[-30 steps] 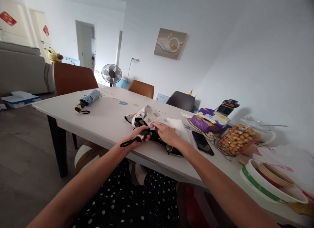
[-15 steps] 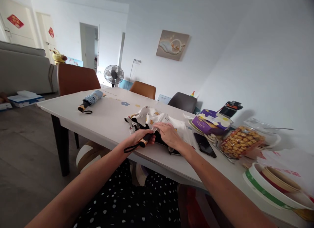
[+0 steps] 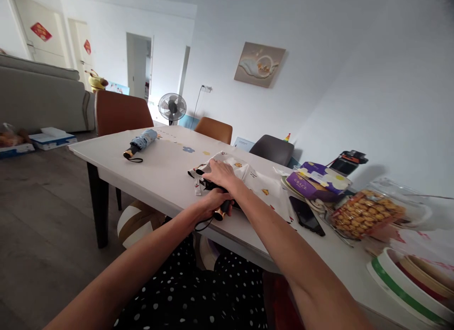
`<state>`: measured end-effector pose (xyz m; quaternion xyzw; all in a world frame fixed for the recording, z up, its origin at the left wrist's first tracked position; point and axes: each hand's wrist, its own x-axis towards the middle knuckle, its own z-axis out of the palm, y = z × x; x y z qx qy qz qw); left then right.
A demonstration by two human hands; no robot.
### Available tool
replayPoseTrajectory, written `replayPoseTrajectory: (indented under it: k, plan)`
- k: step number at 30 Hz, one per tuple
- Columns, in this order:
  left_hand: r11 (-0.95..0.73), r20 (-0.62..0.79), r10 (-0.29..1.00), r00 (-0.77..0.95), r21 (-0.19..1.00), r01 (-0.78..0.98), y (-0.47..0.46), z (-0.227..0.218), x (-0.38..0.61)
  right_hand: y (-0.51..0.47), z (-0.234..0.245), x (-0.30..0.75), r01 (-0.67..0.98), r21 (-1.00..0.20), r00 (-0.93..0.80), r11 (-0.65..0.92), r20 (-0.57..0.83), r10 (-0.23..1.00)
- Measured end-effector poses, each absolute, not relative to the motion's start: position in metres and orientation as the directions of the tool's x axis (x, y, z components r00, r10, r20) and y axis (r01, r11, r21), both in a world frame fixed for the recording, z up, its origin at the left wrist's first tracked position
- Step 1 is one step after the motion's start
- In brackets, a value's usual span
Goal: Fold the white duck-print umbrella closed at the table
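A loosely folded umbrella [image 3: 244, 171] with white canopy cloth and small coloured prints lies across the near side of the table. My left hand [image 3: 214, 201] is wrapped around its black handle, whose gold-coloured end and wrist strap stick out toward me. Just beyond it, my right hand [image 3: 222, 174] grips the gathered cloth, back of the hand up and fingertips partly hidden. Part of the cloth spreads flat to the right, under my right forearm. A second umbrella [image 3: 144, 140], light blue and rolled up with a black handle, rests at the table's left.
On the right of the white table [image 3: 170, 162] lie a black phone [image 3: 307, 215], a purple box [image 3: 315, 183], a clear container of round snacks [image 3: 367, 214] and stacked bowls [image 3: 393, 282]. Chairs [image 3: 124, 113] stand along the far side, with a fan [image 3: 172, 107] behind.
My right hand has moved left and forward over the umbrella's cloth. More cloth now lies flat to the right. The view has shifted slightly left, and my left hand keeps the handle.
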<state>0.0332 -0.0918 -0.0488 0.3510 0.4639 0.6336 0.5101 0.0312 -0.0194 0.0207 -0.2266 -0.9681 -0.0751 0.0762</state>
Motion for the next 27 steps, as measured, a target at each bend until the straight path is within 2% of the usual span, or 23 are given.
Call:
replayPoseTrajectory:
  k: [2, 4, 5, 7, 10, 12, 15, 19, 23, 27]
  plan:
    - [-0.087, 0.011, 0.968, -0.249, 0.952, -0.294, -0.093, -0.048, 0.036, -0.019, 0.014, 0.023, 0.433, 0.152, -0.896, 0.888, 0.182, 0.406]
    - [-0.095, 0.024, 0.967, -0.253, 0.957, -0.273, -0.095, -0.047, 0.037, -0.018, 0.011, 0.015, 0.436, 0.128, -0.888, 0.891, 0.223, 0.402]
    - [-0.092, 0.024, 0.969, -0.247, 0.958, -0.270, -0.095, -0.046, 0.037, -0.017, 0.011, 0.012, 0.447, 0.073, -0.871, 0.891, 0.264, 0.415]
    - [-0.072, 0.007, 0.975, -0.224, 0.957, -0.281, -0.097, -0.046, 0.036, -0.015, 0.014, 0.008, 0.416, -0.134, -0.842, 0.899, 0.316, 0.437]
    - [-0.011, -0.063, 0.976, -0.208, 0.942, -0.335, -0.098, -0.045, 0.033, -0.009, 0.024, 0.012, 0.217, -0.467, -0.874, 0.857, 0.299, 0.384]
    - [0.030, -0.116, 0.972, -0.206, 0.926, -0.376, -0.098, -0.043, 0.032, -0.003, 0.032, 0.026, 0.141, -0.551, -0.868, 0.822, 0.331, 0.371]
    - [0.039, -0.143, 0.969, -0.201, 0.894, -0.447, -0.099, -0.041, 0.031, 0.007, 0.042, 0.062, 0.163, -0.527, -0.800, 0.834, 0.423, 0.424]
    - [-0.011, -0.132, 0.968, -0.214, 0.828, -0.561, -0.097, -0.041, 0.029, 0.016, 0.043, 0.117, 0.277, -0.378, -0.789, 0.884, 0.435, 0.433]
    - [0.101, -0.233, 0.962, -0.141, 0.787, -0.609, -0.090, -0.041, 0.021, 0.018, 0.022, 0.148, 0.250, -0.201, -0.877, 0.947, 0.367, 0.310]
    - [0.249, -0.357, 0.929, -0.094, 0.795, -0.552, -0.082, -0.033, 0.017, 0.021, -0.004, 0.153, 0.150, -0.177, -0.922, 0.973, 0.331, 0.202]
